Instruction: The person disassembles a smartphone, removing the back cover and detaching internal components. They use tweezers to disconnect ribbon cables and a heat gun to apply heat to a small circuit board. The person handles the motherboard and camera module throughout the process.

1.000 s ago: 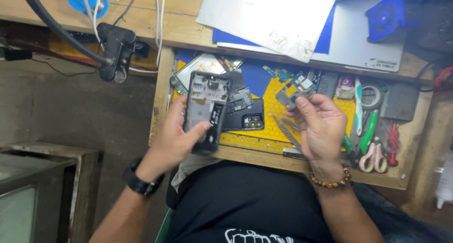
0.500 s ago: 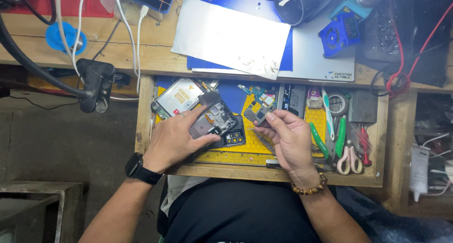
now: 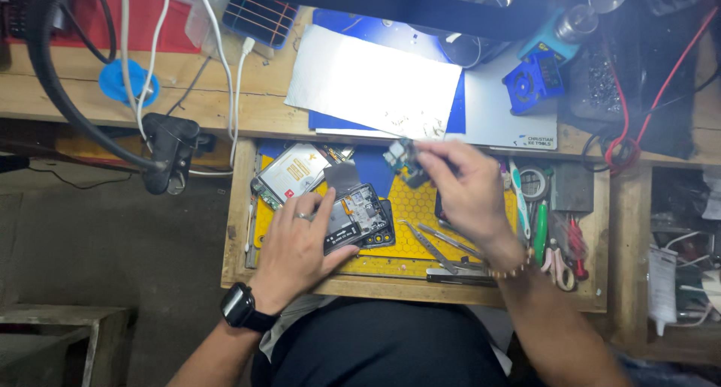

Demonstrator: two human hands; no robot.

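Two hands at work, centre of frame. Left hand, watch on the wrist, lies flat with fingers spread over an opened phone, pressing it down on the yellow mat, likely to keep it from sliding. Right hand, bead bracelet at the wrist, is raised just above the mat's upper edge, fingertips pinched narrow on a small circuit part; motion blur hides the exact grip. The part is held clear of the phone, up toward the light, probably for a closer look.

Tweezers lie on the mat just right of the phone, within easy reach. A second phone back sits at the mat's upper left. Scissors, a green-handled tool and a roll of tape crowd the right end of the wooden tray.

Beyond, upper frame: wooden bench, a shiny metal sheet, a blue fan-like unit, white cables, red wires at far right. Dim floor at left.
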